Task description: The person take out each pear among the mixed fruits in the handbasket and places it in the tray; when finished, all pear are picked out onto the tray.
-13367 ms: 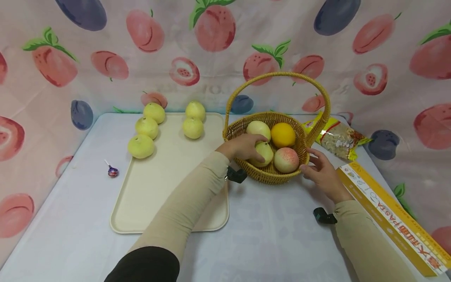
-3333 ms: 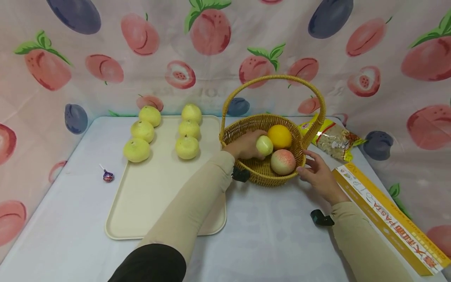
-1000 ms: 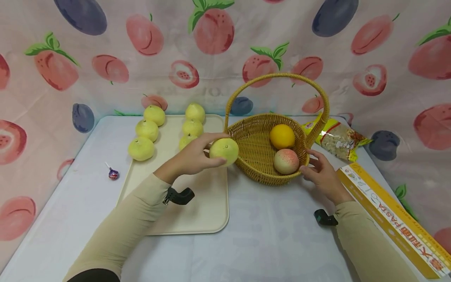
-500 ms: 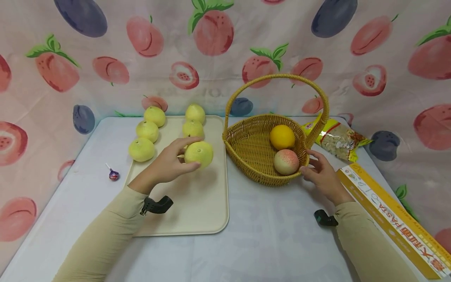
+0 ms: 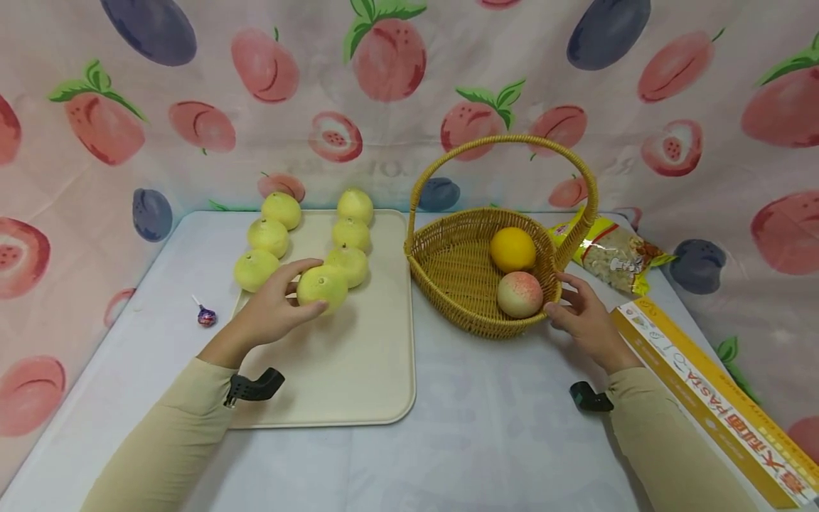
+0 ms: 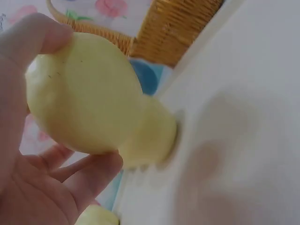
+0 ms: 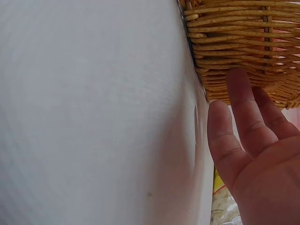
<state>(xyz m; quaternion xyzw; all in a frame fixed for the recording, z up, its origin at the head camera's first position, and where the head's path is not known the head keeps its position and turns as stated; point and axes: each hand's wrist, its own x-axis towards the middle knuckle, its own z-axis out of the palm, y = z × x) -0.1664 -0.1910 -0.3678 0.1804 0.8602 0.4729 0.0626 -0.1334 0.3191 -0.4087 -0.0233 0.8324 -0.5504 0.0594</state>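
Note:
My left hand (image 5: 269,309) grips a pale yellow-green round fruit (image 5: 322,288) between thumb and fingers, raised over the beige tray (image 5: 365,384). In the left wrist view the fruit (image 6: 86,93) looks smooth, with a few dark specks. Just behind it on the tray sits a matching fruit (image 5: 348,264), last in a right-hand row; another row stands along the tray's left edge, ending in a near fruit (image 5: 256,269). My right hand (image 5: 585,323) touches the right side of the wicker basket (image 5: 448,299), its fingers fairly straight against the weave in the right wrist view.
Inside the basket are an orange (image 5: 512,249) and a peach (image 5: 520,294); its tall handle (image 5: 499,137) arches above. A yellow snack bag (image 5: 617,252) and a long pasta box (image 5: 716,398) lie on the right. A lollipop (image 5: 206,316) lies left of the tray.
My left hand has taken a fruit out of the basket and carried it left over the tray. Earlier, another fruit joined the tray's right row. My right hand stays at the basket.

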